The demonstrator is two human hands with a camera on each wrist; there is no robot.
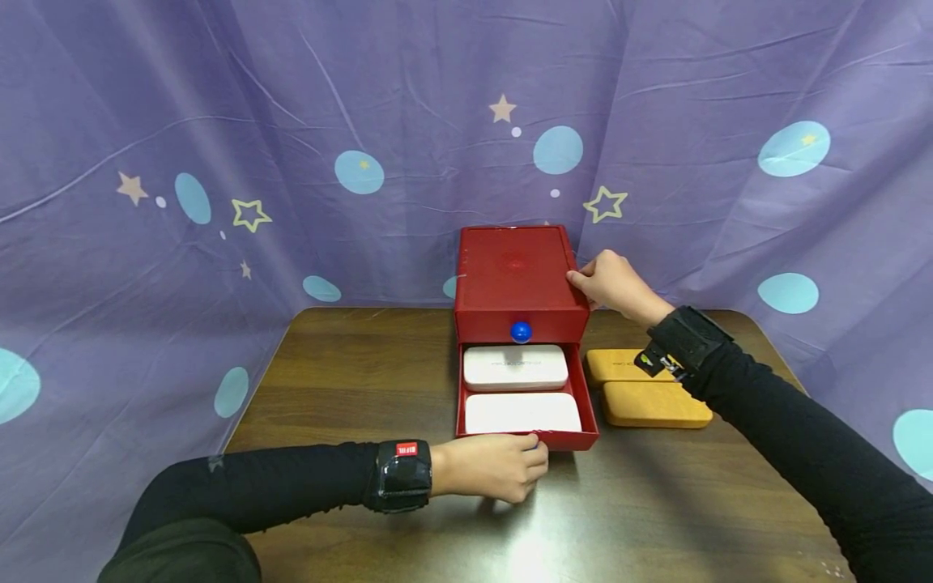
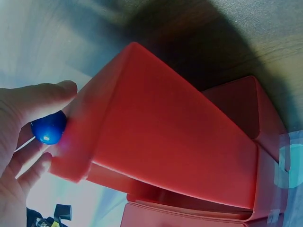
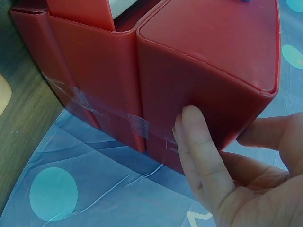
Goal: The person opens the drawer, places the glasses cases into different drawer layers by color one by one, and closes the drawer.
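Purple star-and-dot cloth (image 1: 219, 121) hangs behind our dark wooden table (image 1: 350, 380). At the near edge, our left hand (image 1: 490, 467) pinches the small blue knob (image 2: 49, 127) on the front of the lower red drawer (image 1: 576, 440), which is pulled out and holds two white cases (image 1: 521, 411). Behind it stands the red drawer box (image 1: 519, 279). Our right hand (image 1: 615, 285) grips its right rear edge, thumb on top. Two yellow cases (image 1: 652, 403) lie just beside the box.

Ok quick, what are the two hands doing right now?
Left hand: pinches the small round blue knob on the open red plastic drawer.
Right hand: grips the red plastic drawer cabinet at its back corner.
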